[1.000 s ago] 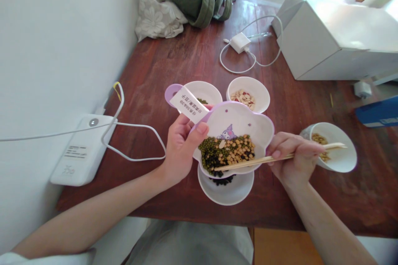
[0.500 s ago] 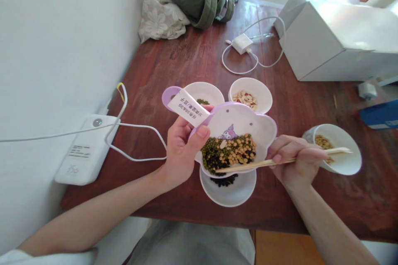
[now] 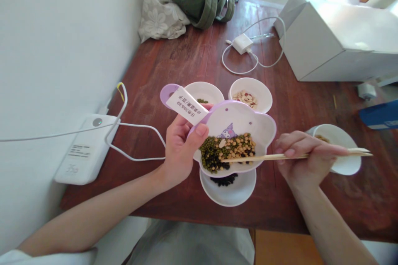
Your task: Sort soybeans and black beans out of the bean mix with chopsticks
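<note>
Fingers of the left hand (image 3: 180, 147) grip the lilac-rimmed dish (image 3: 261, 128), where mixed beans (image 3: 238, 149) remain, amid the near bowl (image 3: 231, 196), right bowl (image 3: 346, 166) and two far bowls (image 3: 263, 92) already holding portions, while those of the right hand (image 3: 306, 157) hold chopsticks (image 3: 264, 157).

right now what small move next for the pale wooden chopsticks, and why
I'd probably close the chopsticks on one black bean: their tips sit by several in the scalloped purple-rimmed white bowl, and the round white bowl it partly covers holds black beans.
</note>
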Available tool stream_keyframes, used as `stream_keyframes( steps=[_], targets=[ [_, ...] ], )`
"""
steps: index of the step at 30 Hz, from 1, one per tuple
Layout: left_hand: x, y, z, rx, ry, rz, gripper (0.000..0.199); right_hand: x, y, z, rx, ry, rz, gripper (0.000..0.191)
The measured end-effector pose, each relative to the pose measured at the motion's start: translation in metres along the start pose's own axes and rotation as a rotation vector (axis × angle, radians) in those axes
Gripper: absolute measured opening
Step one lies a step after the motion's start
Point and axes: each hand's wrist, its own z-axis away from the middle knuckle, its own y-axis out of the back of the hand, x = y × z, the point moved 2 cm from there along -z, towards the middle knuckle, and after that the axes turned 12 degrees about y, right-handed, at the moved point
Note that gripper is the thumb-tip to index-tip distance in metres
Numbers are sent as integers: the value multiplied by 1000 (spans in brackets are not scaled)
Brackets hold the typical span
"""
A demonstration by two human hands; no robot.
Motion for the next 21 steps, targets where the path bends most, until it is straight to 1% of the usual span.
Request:
stream_keyframes(
  steps=[4, 7, 11, 16, 21],
  targets=[
    [-1, 0, 0, 15, 29, -1, 46, -6, -2, 2, -57, 65, 85, 59],
    [-2, 0, 1, 11, 27, 5, 43, -7, -2, 3, -108, 78, 89, 60],
    [0, -1, 1, 18, 15, -6, 39, -4, 1, 4, -101, 28, 50, 63],
    [-1, -1, 1, 1, 21, -18, 43, 0, -1, 5, -63, -66, -1, 61],
    [-1, -1, 1, -26, 18, 5, 41, 1, -5, 2, -64, -65, -60, 60]
  ],
)
